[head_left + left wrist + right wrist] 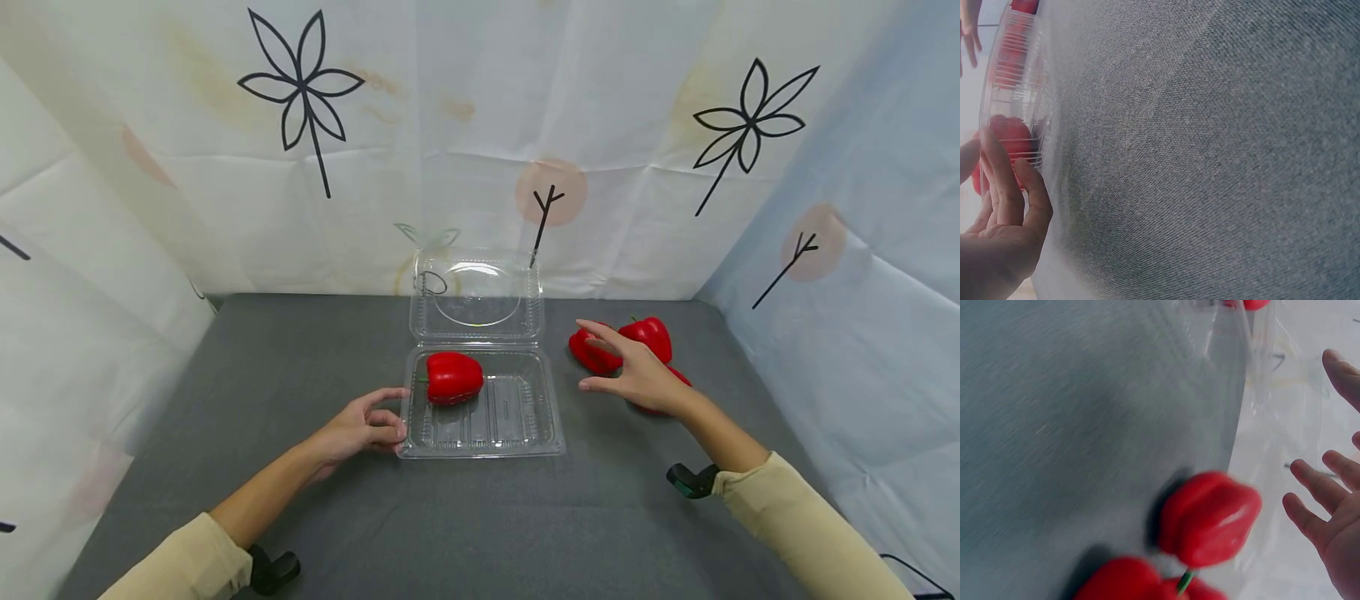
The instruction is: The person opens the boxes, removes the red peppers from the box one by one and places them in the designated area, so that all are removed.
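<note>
A clear plastic clamshell container [517, 417] lies with its lid [476, 312] raised at the back. Inside, on the left, is a red bell pepper [454, 379]. My left hand [367, 429] pinches the container's left rim; in the left wrist view its fingers [1007, 181] press against the ribbed wall. My right hand [641, 375] hovers over a group of red bell peppers [651, 337] to the right, its fingers spread and holding nothing. Part of that group is hidden beneath the hand. The right wrist view shows a pepper [1210, 519] apart from the fingers.
Grey cloth covers the table [480, 533]. Behind it hangs a white curtain [465, 125] with leaf and tree drawings, and similar fabric closes off both sides. A black cable [915, 583] runs at the lower right.
</note>
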`<state>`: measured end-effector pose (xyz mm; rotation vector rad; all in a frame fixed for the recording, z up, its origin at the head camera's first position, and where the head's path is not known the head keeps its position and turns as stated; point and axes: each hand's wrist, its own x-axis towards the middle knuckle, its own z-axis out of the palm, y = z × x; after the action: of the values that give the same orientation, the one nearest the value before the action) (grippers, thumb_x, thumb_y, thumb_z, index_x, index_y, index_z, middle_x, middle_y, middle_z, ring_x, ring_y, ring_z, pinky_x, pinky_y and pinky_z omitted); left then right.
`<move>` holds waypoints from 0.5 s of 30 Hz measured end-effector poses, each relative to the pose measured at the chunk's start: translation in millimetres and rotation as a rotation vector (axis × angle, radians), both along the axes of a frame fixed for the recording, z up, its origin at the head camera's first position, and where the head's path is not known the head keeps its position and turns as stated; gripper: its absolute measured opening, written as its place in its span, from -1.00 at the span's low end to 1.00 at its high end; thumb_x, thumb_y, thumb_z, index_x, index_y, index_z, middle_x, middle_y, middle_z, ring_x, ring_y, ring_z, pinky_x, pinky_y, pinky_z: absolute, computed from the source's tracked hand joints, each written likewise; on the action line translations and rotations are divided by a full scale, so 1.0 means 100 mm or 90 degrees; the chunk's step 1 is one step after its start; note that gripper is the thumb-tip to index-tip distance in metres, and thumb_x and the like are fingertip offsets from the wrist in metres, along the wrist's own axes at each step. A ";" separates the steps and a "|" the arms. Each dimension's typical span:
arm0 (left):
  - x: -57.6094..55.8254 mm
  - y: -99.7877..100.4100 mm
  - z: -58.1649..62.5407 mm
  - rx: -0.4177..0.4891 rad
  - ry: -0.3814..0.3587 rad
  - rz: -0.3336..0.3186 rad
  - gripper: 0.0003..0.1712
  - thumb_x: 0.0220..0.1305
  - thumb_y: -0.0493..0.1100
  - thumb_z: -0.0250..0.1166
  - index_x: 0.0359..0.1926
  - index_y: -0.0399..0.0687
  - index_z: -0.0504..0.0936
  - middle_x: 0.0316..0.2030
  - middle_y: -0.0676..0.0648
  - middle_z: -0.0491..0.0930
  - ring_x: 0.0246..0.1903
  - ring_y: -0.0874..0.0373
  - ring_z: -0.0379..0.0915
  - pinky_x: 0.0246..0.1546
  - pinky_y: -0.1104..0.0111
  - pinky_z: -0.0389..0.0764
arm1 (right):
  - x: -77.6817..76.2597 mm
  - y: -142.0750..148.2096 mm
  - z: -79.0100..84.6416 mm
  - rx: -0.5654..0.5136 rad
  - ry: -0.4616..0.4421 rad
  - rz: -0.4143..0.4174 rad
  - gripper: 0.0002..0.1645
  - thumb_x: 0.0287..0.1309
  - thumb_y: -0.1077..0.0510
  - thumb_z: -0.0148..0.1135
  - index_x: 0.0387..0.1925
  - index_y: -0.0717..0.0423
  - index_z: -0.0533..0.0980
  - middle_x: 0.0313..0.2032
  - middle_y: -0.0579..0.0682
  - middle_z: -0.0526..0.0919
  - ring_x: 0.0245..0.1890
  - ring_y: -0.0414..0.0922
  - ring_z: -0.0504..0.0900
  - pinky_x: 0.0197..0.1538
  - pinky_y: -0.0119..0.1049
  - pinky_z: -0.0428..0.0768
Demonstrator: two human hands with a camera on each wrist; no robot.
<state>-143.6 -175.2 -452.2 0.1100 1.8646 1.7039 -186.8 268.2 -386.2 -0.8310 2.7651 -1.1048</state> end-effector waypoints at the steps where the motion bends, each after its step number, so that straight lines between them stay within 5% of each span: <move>1: 0.00 0.00 0.00 -0.001 0.000 -0.001 -0.14 0.28 -0.26 0.37 0.47 -0.21 0.11 -0.29 -0.09 0.65 -0.32 0.07 0.61 -0.11 0.24 0.66 | -0.03 -0.05 0.00 -0.005 -0.006 0.007 0.06 0.02 0.11 0.54 0.49 0.05 0.18 0.40 0.20 0.33 0.30 0.21 0.43 0.21 0.27 0.42; 15: 0.00 0.00 0.02 0.001 0.003 -0.009 -0.15 0.29 -0.25 0.35 0.48 -0.21 0.10 -0.29 -0.10 0.64 -0.32 0.07 0.60 -0.11 0.26 0.66 | -0.21 -0.84 -0.14 -0.028 -0.078 0.140 0.08 0.02 0.12 0.55 0.49 0.17 0.16 0.45 0.17 0.25 0.33 0.21 0.39 0.20 0.26 0.43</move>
<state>-143.7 -175.6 -450.6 0.1271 1.8611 1.6976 -207.8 184.2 -400.3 -1.0070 2.4876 -1.1370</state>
